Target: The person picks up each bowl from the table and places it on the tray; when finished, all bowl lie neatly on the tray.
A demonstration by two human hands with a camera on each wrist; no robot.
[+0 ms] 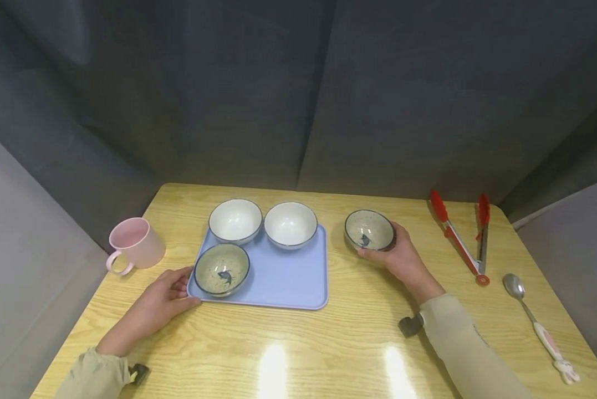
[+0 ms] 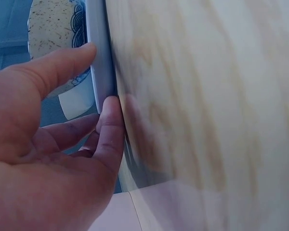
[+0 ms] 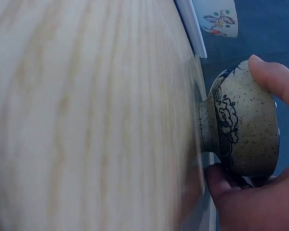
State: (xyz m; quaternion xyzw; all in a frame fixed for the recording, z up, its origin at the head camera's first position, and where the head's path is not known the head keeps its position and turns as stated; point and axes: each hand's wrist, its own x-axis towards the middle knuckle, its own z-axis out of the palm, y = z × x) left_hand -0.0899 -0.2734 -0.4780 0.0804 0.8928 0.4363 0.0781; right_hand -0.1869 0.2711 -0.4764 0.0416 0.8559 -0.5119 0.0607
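My right hand (image 1: 403, 257) grips a small speckled bowl (image 1: 370, 229) with a dark blue fish inside, its thumb and fingers on opposite sides. In the right wrist view, this bowl (image 3: 243, 120) has a dark wave pattern outside, and its foot is right at the tabletop. My left hand (image 1: 166, 297) holds the front left corner of a blue tray (image 1: 293, 282), thumb along the front edge and fingers at the side. A matching fish bowl (image 1: 222, 270) sits on the tray beside that hand. Two white bowls (image 1: 235, 220) stand side by side at the tray's back.
A pink mug (image 1: 136, 243) stands left of the tray at the table edge. Red-handled tongs (image 1: 462, 246) lie spread at the back right, with a spoon (image 1: 537, 327) with a white and pink handle nearer the front. A dark curtain (image 1: 298, 94) hangs behind the wooden table (image 1: 328, 343).
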